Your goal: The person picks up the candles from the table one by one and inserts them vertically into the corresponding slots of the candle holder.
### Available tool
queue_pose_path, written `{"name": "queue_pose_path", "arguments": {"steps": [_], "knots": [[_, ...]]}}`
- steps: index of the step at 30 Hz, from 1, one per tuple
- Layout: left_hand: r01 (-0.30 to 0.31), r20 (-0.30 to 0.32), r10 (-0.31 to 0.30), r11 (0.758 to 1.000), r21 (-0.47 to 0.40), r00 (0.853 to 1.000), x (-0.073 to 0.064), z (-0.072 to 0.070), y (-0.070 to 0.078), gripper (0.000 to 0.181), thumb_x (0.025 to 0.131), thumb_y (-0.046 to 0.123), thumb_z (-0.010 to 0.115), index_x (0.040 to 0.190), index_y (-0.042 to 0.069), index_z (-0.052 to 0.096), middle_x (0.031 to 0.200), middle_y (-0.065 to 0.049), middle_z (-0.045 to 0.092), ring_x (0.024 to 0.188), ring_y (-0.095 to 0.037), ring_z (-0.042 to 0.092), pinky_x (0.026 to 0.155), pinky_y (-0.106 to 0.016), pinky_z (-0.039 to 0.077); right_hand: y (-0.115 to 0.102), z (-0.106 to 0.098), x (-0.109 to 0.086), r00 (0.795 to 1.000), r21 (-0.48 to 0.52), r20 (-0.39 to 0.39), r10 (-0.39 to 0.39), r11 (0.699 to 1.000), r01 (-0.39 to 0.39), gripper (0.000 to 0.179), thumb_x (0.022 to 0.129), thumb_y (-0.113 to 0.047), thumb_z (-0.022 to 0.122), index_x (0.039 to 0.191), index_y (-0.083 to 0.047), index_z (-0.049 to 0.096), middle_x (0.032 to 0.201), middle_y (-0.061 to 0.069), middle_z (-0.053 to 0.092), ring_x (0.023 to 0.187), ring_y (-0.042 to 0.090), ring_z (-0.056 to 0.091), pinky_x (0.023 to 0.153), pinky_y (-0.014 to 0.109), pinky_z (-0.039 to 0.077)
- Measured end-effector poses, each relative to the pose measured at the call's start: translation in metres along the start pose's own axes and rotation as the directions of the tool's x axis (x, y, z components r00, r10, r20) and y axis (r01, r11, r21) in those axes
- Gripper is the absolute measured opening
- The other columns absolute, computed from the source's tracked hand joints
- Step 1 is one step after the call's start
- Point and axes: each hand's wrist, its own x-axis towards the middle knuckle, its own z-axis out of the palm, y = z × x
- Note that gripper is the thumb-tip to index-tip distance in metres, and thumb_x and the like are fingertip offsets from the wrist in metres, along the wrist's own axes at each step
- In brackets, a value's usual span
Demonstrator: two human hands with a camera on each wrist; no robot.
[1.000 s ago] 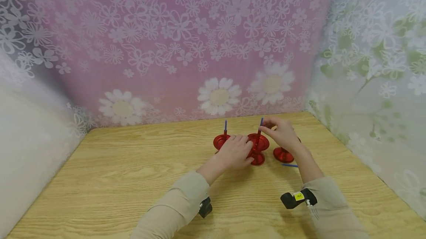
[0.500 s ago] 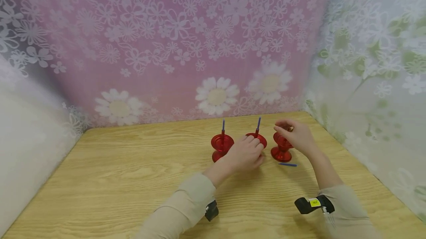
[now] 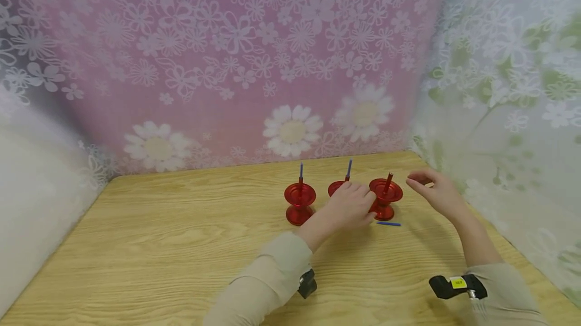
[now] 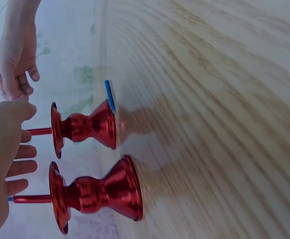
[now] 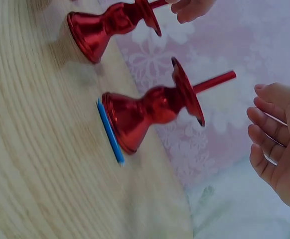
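Note:
Three red metal candlesticks stand in a row. The left candlestick [image 3: 299,215] holds an upright thin blue candle [image 3: 301,170], and the middle candlestick [image 3: 335,187] holds another blue candle [image 3: 349,167]. In the right candlestick [image 5: 157,105] the red tube has no candle. A loose blue candle [image 5: 110,130] lies at its foot. My left hand [image 3: 348,207] reaches in front of the middle candlestick with fingers loosely bent, hiding much of it; the left wrist view shows nothing gripped. Right of the right candlestick, my right hand [image 3: 440,196] hovers apart from it, fingers loosely curled and holding nothing.
The wood-grain table [image 3: 159,245] extends left and toward me. A pink flowered backdrop [image 3: 218,89] rises behind it, and a pale leaf-patterned curtain [image 3: 508,114] stands on the right. Black cameras are strapped to both sleeves.
My right hand has left the middle candlestick's candle and moved right, past the right candlestick. My left hand has shifted right, uncovering the left candlestick. The view has turned slightly.

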Motion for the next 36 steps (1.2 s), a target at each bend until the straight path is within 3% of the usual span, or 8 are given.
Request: {"name": "queue_pose_path", "arguments": {"steps": [3,9,14,19,23,26,30,36], "knots": [[0.007,0.041,-0.007,1.000,0.000,0.999,0.007,0.001,0.005,0.032,0.092,0.048,0.047,0.103,0.020,0.060,0.102,0.007,0.055,0.098,-0.012,0.050,0.085,-0.025,0.037,0.007,-0.003,-0.003,1.000,-0.007,0.021,0.015,1.000,-0.015,0.030,0.093,-0.026,0.057,0.108,-0.001,0.060,0.099,0.015,0.062,0.082,0.000,0.048,0.065,0.033,0.044],[0.061,0.129,-0.058,0.998,-0.026,0.990,0.020,0.006,0.013,0.037,0.091,0.053,0.045,0.105,0.022,0.057,0.108,0.007,0.052,0.104,-0.012,0.048,0.092,-0.027,0.035,0.024,0.002,-0.003,0.994,0.006,0.100,0.046,0.999,-0.046,0.031,0.091,-0.025,0.060,0.108,0.001,0.059,0.097,0.014,0.062,0.085,0.013,0.053,0.066,0.033,0.045],[0.097,0.188,-0.087,0.994,-0.042,0.978,0.025,0.012,0.015,0.039,0.091,0.054,0.044,0.110,0.022,0.056,0.111,0.006,0.050,0.109,-0.012,0.045,0.096,-0.028,0.033,0.038,0.015,-0.004,0.983,0.057,0.178,0.042,0.997,-0.053,0.032,0.089,-0.019,0.062,0.108,0.006,0.058,0.092,0.011,0.061,0.083,0.012,0.054,0.067,0.031,0.045],[0.103,0.190,-0.094,0.994,-0.035,0.977,0.026,0.016,0.015,0.041,0.091,0.053,0.044,0.113,0.020,0.057,0.113,0.006,0.051,0.110,-0.012,0.045,0.096,-0.027,0.033,0.047,0.027,-0.008,0.964,0.093,0.261,0.059,0.992,-0.086,0.031,0.087,-0.015,0.065,0.107,0.008,0.058,0.089,0.008,0.061,0.081,0.013,0.055,0.067,0.028,0.046],[0.104,0.177,-0.096,0.994,-0.032,0.980,0.026,0.016,0.016,0.041,0.091,0.053,0.044,0.112,0.020,0.058,0.112,0.006,0.052,0.109,-0.012,0.046,0.095,-0.027,0.034,0.051,0.037,-0.011,0.931,0.127,0.355,0.079,0.983,-0.132,0.027,0.085,-0.014,0.065,0.103,0.006,0.059,0.088,0.008,0.060,0.077,0.014,0.053,0.063,0.029,0.045],[0.097,0.168,-0.092,0.995,-0.023,0.982,0.026,0.016,0.016,0.041,0.092,0.053,0.044,0.111,0.020,0.059,0.111,0.006,0.052,0.108,-0.012,0.046,0.094,-0.027,0.034,0.054,0.042,-0.013,0.913,0.148,0.404,0.054,0.981,-0.123,0.022,0.084,-0.012,0.066,0.098,0.004,0.062,0.086,0.007,0.061,0.075,0.013,0.052,0.062,0.028,0.044],[0.088,0.159,-0.085,0.996,-0.015,0.984,0.027,0.015,0.017,0.039,0.092,0.052,0.044,0.110,0.020,0.059,0.110,0.006,0.052,0.107,-0.012,0.046,0.094,-0.027,0.034,0.054,0.046,-0.015,0.904,0.135,0.427,0.016,0.987,-0.081,0.019,0.082,-0.013,0.069,0.094,0.000,0.064,0.085,0.005,0.062,0.075,0.014,0.052,0.065,0.026,0.043],[0.086,0.159,-0.081,0.996,-0.029,0.984,0.028,0.015,0.018,0.039,0.092,0.051,0.045,0.111,0.020,0.059,0.110,0.006,0.052,0.108,-0.012,0.046,0.095,-0.027,0.034,0.050,0.049,-0.015,0.896,0.088,0.443,0.034,0.993,-0.082,0.022,0.079,-0.014,0.072,0.094,0.000,0.064,0.087,0.006,0.062,0.078,0.019,0.051,0.067,0.031,0.044]]}}
